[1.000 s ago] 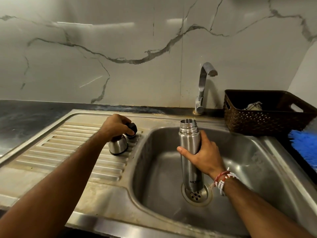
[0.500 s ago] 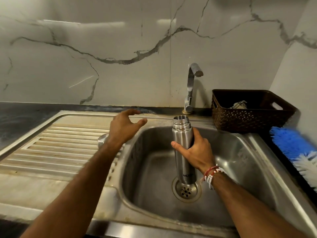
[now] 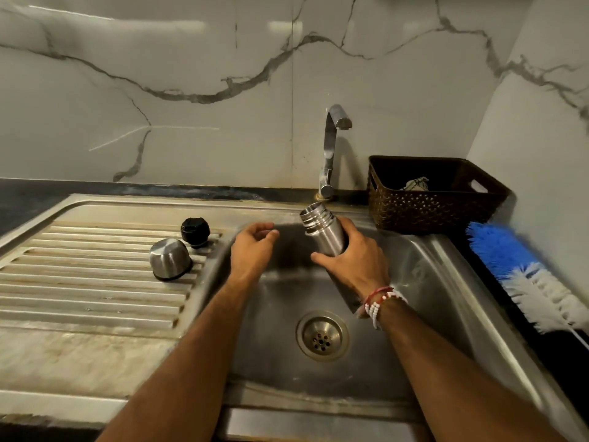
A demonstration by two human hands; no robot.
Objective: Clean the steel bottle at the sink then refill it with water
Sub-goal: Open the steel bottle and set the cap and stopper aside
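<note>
Now the right hand (image 3: pixel 353 266) grips the steel bottle (image 3: pixel 322 229) over the sink (image 3: pixel 446 282), tilted, its open mouth pointing up toward the tap (image 3: pixel 331 148). Left of the bottle, the left hand (image 3: pixel 251 250) is empty, fingers loosely curled. Further left of the bottle, a steel cup (image 3: pixel 170 259) and a black stopper (image 3: pixel 195 231) stand on the drainboard (image 3: pixel 89 282).

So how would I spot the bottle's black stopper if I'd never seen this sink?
Start at the steel sink and look left to its ribbed draining board. Two small pieces sit near the basin edge: a steel cup lid standing mouth down and, just behind it, the black stopper. It is the only dark, rounded piece there.
</note>
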